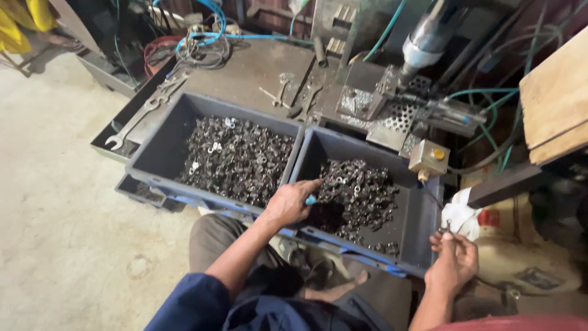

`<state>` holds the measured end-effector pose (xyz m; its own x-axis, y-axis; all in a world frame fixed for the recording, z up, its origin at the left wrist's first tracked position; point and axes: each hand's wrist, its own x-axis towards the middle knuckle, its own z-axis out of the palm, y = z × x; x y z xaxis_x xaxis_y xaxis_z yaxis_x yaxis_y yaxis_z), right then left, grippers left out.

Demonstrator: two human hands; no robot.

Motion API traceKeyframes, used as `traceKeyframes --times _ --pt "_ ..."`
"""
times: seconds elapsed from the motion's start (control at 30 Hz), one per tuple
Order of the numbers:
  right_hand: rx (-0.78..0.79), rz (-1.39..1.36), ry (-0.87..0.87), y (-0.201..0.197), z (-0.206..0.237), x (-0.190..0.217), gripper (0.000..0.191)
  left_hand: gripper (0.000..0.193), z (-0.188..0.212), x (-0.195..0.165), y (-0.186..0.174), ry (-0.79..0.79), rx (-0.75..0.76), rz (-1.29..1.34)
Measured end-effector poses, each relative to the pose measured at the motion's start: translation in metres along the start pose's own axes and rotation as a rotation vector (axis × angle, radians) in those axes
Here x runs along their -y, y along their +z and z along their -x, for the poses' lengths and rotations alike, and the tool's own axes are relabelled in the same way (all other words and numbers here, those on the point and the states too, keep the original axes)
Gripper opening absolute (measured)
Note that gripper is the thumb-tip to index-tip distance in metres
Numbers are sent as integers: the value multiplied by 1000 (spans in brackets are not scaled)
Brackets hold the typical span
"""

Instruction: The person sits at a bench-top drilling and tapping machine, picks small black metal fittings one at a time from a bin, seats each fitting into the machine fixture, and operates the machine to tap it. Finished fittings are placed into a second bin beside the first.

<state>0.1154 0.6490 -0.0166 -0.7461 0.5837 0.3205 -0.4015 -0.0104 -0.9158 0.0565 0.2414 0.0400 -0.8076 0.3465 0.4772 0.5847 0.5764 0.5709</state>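
my left hand (293, 202) cupped over nuts (358, 193) in the center bin (422, 214) | my right hand (453, 260) pinches one small part, lower right

Two bins (160, 160), two hands (293, 202)

Dim, soft light; blurred, distorted edges.

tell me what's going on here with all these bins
A person sits at a metal workbench with two dark plastic bins of small metal nuts. The left hand reaches into the right bin, resting on its pile of nuts. The right hand is outside that bin, pinching a small metal piece near a white cloth. The left bin is fuller and untouched. Wrenches lie on the bench beside a drilling machine.
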Motion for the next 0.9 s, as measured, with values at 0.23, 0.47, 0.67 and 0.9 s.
traceKeyframes --times 0.23,0.47,0.67,0.9 --pt "68 -70 217 12 8 13 14 58 6 3 6 -92 82 -11" --pt "327 -489 344 39 28 26 16 48 4 -4 3 -81 34 20" --pt "23 -234 188 20 -5 1 16 28 -56 -11 -22 39 -89 105" --pt "3 152 -48 -1 6 -12 18 34 -195 -48 -49 61 16 -256"
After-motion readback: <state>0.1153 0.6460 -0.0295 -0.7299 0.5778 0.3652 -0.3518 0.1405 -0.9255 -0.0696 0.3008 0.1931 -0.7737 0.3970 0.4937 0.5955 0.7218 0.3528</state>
